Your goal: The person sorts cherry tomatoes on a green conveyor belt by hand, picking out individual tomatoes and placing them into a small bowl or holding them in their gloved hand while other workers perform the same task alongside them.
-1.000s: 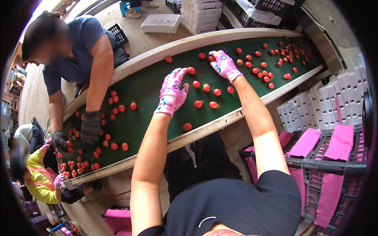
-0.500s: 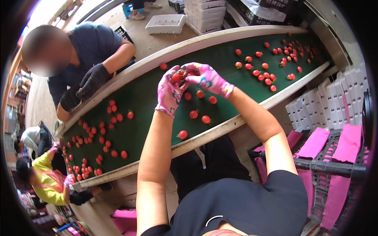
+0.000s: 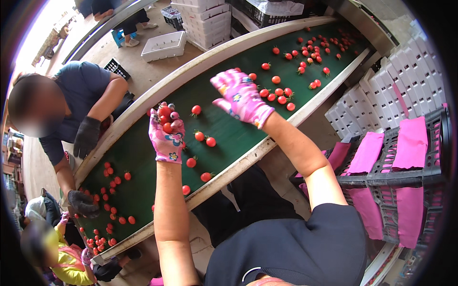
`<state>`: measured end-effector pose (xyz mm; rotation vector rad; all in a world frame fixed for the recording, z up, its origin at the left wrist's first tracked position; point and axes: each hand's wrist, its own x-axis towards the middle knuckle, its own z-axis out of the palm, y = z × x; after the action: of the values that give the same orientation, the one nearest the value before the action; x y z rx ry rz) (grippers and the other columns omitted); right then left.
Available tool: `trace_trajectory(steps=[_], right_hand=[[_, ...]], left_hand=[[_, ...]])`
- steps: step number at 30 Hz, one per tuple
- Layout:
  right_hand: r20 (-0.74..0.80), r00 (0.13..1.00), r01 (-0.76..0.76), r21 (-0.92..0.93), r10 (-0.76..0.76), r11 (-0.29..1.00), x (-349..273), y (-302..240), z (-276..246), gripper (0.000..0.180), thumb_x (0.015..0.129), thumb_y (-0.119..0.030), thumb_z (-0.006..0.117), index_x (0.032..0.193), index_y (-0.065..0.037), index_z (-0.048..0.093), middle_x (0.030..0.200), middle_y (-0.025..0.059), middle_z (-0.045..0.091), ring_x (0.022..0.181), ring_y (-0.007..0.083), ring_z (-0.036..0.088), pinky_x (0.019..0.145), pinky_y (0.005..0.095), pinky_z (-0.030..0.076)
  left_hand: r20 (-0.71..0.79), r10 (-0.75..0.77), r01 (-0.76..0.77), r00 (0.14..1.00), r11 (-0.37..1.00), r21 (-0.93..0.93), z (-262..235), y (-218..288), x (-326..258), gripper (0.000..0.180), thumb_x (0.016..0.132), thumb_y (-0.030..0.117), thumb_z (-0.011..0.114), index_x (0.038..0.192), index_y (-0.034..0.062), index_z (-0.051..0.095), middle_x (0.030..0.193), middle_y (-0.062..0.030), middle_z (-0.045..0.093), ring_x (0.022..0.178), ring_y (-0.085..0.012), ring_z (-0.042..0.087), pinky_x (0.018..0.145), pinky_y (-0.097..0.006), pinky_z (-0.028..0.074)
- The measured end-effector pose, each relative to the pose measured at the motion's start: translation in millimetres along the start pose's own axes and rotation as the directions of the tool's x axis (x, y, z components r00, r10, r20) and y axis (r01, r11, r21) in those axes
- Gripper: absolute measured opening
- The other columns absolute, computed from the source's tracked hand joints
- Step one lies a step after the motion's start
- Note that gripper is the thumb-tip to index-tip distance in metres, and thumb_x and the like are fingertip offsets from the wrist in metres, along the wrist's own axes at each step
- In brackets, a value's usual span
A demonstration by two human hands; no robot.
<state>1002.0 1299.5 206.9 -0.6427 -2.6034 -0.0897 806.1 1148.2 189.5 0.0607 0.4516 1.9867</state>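
Several red cherry tomatoes (image 3: 165, 114) rest in my left hand (image 3: 167, 143), its fingers curled round them. It wears a pink flowered glove and is held above the green conveyor belt (image 3: 234, 138). My right hand (image 3: 241, 97), gloved alike, hovers palm down over the belt's middle, its fingers stretched out. Close to its fingertips a tomato partly shows; no held tomato can be made out. A cluster of tomatoes (image 3: 282, 100) lies just right of this hand. Between and below my hands, loose tomatoes (image 3: 199, 136) with green stems are scattered on the belt.
Across the belt, a co-worker's dark-gloved hand (image 3: 83, 203) reaches over tomatoes at the left end; the other dark glove (image 3: 87, 137) hangs by the far rail. At right stand stacked white crates (image 3: 381, 95) and a black crate with pink cloths (image 3: 410, 143). Pale rails (image 3: 238, 167) border the belt.
My hands were together over the tomatoes; now they are apart, the left drawn leftward with its tomatoes. The co-worker's hands have parted, one reaching onto the belt. The whole view has shifted.
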Motion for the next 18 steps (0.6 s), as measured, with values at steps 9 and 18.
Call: trace_trajectory(steps=[9,18], right_hand=[[0.123,0.961,0.152,0.513,-0.248,0.844,-52.5,-38.2,-16.6,0.043,0.087,-0.037,0.067,0.117,-0.007,0.064,0.120,0.0155,0.061,0.120,0.0296,0.053,0.106,0.0436,0.036],[0.431,0.722,-0.546,-0.125,0.541,0.828,-80.2,19.9,-47.1,0.060,0.088,-0.054,0.058,0.125,-0.007,0.055,0.124,0.0134,0.052,0.108,0.0325,0.056,0.093,0.0420,0.047]], left_hand=[[0.089,-0.014,0.009,0.996,0.999,0.054,5.2,-1.3,-3.1,0.039,0.097,0.035,0.053,0.108,-0.0027,0.058,0.084,-0.0106,0.056,0.070,-0.0194,0.051,0.056,-0.026,0.042],[0.072,-0.011,0.004,0.997,0.995,0.102,19.5,-1.1,-11.3,0.038,0.096,0.038,0.055,0.102,0.0006,0.059,0.080,-0.0086,0.057,0.069,-0.0197,0.052,0.056,-0.027,0.044]])
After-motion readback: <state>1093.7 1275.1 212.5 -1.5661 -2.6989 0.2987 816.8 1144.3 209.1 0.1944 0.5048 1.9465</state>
